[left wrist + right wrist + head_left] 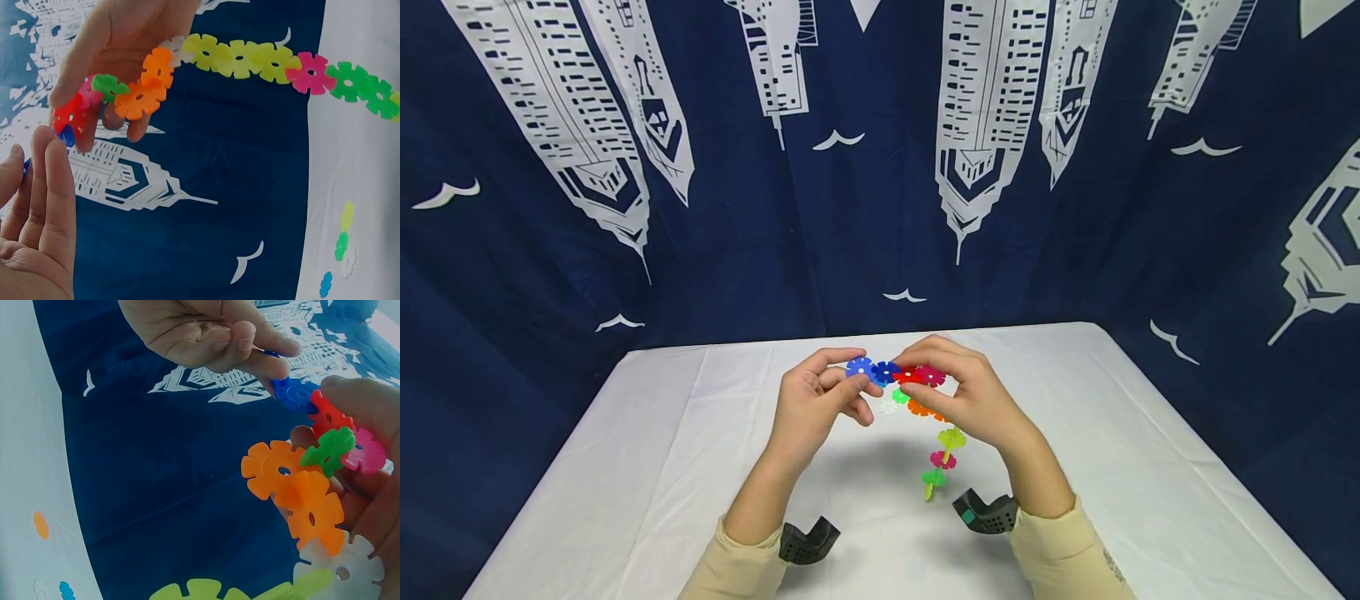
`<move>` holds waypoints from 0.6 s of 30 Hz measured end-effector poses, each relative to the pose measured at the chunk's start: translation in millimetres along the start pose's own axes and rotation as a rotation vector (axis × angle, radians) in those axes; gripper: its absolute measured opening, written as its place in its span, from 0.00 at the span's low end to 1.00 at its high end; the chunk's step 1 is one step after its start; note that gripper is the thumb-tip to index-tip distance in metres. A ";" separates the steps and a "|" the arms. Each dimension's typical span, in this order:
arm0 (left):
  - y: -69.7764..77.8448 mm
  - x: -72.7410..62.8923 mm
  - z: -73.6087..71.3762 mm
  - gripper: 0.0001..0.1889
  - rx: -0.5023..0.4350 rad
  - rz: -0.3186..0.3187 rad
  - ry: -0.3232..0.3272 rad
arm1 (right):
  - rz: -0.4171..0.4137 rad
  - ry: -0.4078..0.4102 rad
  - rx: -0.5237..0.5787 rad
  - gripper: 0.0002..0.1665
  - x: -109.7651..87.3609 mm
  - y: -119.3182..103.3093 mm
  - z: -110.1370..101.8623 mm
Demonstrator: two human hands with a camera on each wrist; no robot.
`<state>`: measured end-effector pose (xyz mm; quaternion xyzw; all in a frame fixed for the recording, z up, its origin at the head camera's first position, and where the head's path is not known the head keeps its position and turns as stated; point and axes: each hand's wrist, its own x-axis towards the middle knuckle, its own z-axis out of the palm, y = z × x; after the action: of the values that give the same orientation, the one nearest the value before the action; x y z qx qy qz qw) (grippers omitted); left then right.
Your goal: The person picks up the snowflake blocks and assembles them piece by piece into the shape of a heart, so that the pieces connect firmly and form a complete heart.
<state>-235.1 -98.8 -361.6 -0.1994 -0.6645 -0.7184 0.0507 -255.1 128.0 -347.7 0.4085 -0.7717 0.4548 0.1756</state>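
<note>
Holding discs (886,372); wht tbl (685,467), navy curtn (737,242).

Discs (265,478) show smooth, lightly glossy plastic | a clear-white disc (364,575) appears translucent plastic | surface (662,467) wears matt cloth, faintly creased | backdrop (865,225) hangs in matt cloth | sleeves (1052,533) show matt fabric | mounts (805,547) look dull, perforated plastic

This looks like a small curtained recording booth; what kind of room it stands in cannot be told. A navy-blue fabric curtain (865,250) printed with white upside-down skyscrapers (988,83) and white gulls (838,140) hangs behind and along both sides of a tabletop (662,467) covered in creased white cloth. Perforated black wrist-worn devices (806,546) beside beige sleeves (1063,537) suggest filming too.
</note>
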 end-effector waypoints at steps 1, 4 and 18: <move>0.3 -0.2 -0.2 0.18 -0.001 0.001 -0.004 | -0.003 0.000 -0.005 0.17 0.2 -0.5 -0.3; 2.2 -1.3 -1.5 0.18 -0.002 0.006 -0.026 | -0.003 -0.003 -0.011 0.17 0.4 -1.6 -1.0; 10.8 -5.7 -2.8 0.19 -0.035 0.052 -0.083 | -0.102 0.061 0.071 0.19 1.7 -5.1 2.6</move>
<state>-226.9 -103.8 -353.6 -0.2471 -0.6478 -0.7196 0.0381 -251.8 123.7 -345.1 0.4391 -0.7276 0.4846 0.2073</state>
